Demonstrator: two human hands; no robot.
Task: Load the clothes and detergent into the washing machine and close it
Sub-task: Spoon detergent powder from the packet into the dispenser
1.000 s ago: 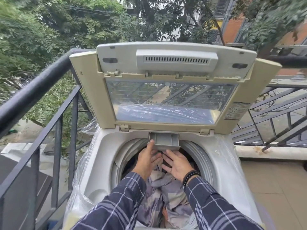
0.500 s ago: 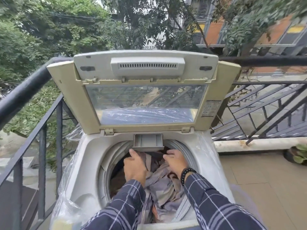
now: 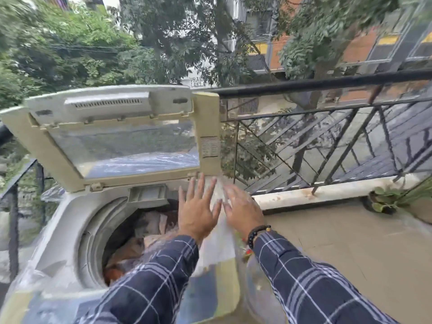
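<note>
A person's view down at a top-loading washer (image 3: 70,230) on a balcony. Its lid (image 3: 112,139) stands open, hinged at the back and tilted up, its long edge running left to right. The clothes (image 3: 149,228) lie crumpled inside the drum, below and left of both hands. The left hand (image 3: 197,211) and right hand (image 3: 243,211) hover side by side over the washer's right rim, fingers spread, each grip open and holding nothing. Both are blurred with motion. The lid's lower right corner sits just above the left fingertips (image 3: 201,181), so that hand looks nearer for closing. No detergent is in view; whether it has gone in cannot be told.
</note>
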